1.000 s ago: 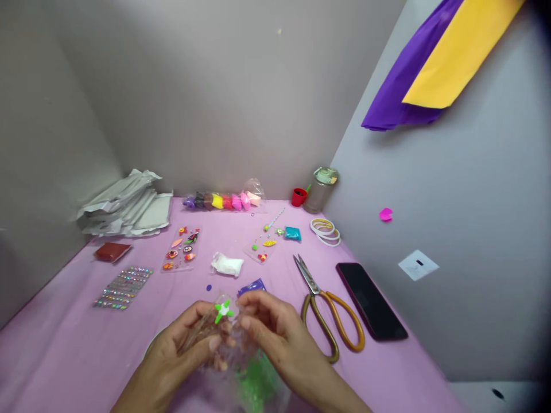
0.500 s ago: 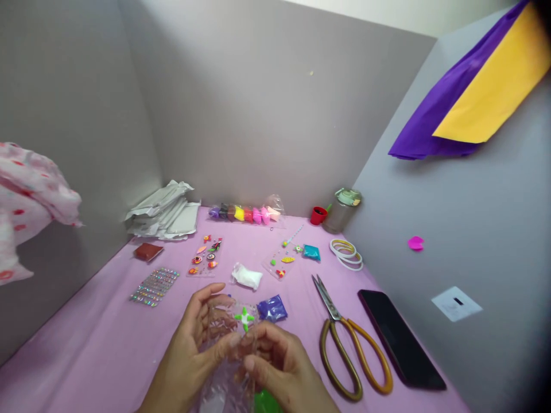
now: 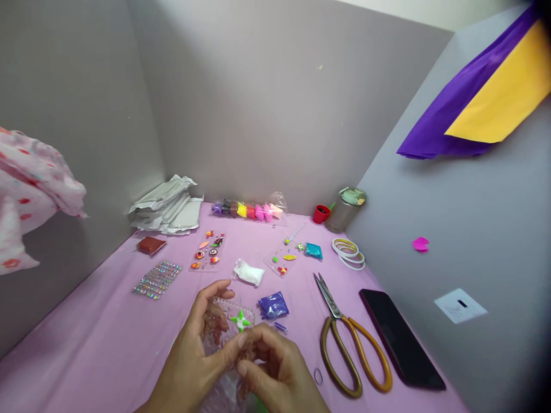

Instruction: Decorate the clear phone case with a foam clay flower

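Place: tabletop craft corner | pink-covered table (image 3: 77, 310) | grey partition walls (image 3: 258, 115) | modelling clay packets (image 3: 247, 210) | rhinestone sheet (image 3: 157, 280) | scissors (image 3: 329, 298)

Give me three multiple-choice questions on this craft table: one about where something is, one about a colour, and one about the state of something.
1. What lies directly to the right of the gold-handled scissors?
A. the red cup
B. the rhinestone sheet
C. a black phone

2. What colour is the star-shaped piece at the clear plastic bag between the left hand and right hand?
A. green
B. red
C. blue

3. What state is the phone's screen in?
A. lit with a picture
B. dark
C. covered by the purple packet

Answers:
1. C, the phone lies just beyond the scissors' handles on the right.
2. A, the piece's arms show bright green.
3. B, the screen shows black with no image.
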Demonstrator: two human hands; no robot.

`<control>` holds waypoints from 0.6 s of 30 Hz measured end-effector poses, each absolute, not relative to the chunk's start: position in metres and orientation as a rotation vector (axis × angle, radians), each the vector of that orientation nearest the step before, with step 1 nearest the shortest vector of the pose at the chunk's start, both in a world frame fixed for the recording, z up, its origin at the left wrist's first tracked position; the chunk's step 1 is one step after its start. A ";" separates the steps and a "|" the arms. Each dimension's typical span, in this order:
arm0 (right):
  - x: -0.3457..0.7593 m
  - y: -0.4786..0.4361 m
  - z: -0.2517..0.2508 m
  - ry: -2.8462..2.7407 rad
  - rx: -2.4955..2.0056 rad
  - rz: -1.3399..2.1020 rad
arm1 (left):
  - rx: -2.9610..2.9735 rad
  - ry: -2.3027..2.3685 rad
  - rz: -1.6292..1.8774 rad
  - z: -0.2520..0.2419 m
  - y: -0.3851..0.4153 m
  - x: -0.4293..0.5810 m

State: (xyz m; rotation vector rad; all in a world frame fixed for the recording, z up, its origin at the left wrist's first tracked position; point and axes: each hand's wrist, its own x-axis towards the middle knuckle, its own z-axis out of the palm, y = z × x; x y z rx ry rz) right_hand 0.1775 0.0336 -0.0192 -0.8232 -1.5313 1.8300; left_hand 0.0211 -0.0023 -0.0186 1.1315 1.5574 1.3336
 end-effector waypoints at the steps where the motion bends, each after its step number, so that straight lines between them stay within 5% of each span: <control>1: 0.177 0.034 -0.019 -1.532 -0.821 1.829 | 1.141 1.554 1.325 -0.018 -0.002 0.022; 18: 0.176 0.031 -0.017 -1.528 -0.832 1.808 | 1.158 1.545 1.273 -0.022 -0.002 0.021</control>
